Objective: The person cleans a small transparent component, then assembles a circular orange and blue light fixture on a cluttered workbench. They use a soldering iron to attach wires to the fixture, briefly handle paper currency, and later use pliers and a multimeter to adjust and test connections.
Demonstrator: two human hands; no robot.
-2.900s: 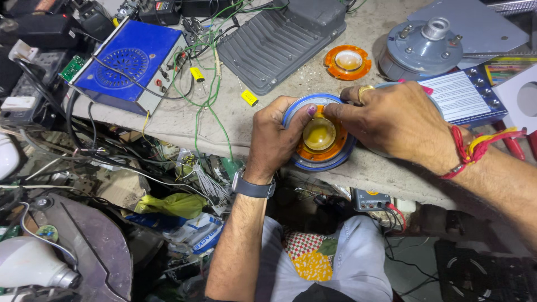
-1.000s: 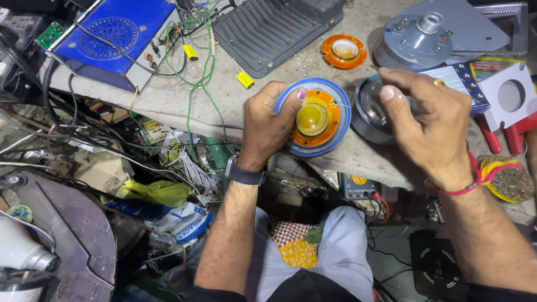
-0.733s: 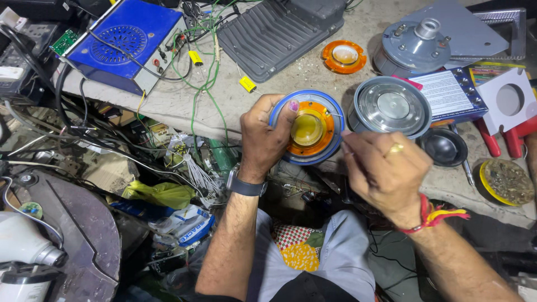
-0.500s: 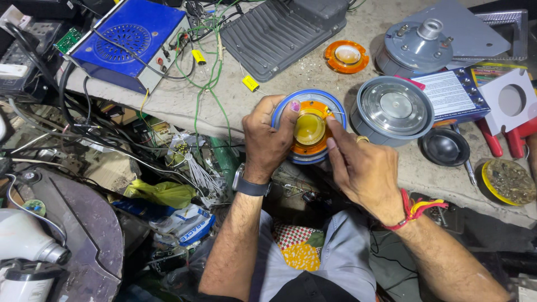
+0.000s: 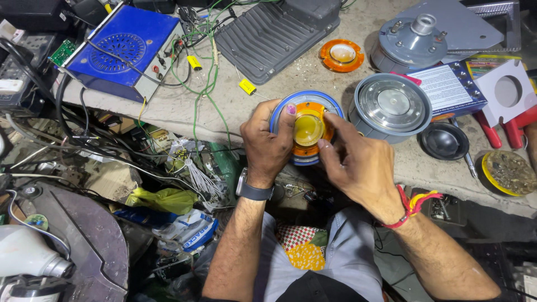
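Both hands point(image 5: 313, 148) gripped the driver point(image 5: 306, 127) at the desk's point(image 5: 168, 106) front edge; pressing the dome point(image 5: 308, 128) evenly seemed wise

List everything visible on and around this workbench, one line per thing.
round driver unit: 1, blue rim, orange ring, yellow dome; bench front edge, between both hands
metal cover: 1, silver; right of the driver unit
orange diaphragm: 1, orange; behind the driver unit
blue box: 1, blue; bench left
finned housing: 1, grey; bench top centre
black dome: 1, black; right of the metal cover
left hand: 1; grip on the driver unit's left side
right hand: 1; fingers on its right side
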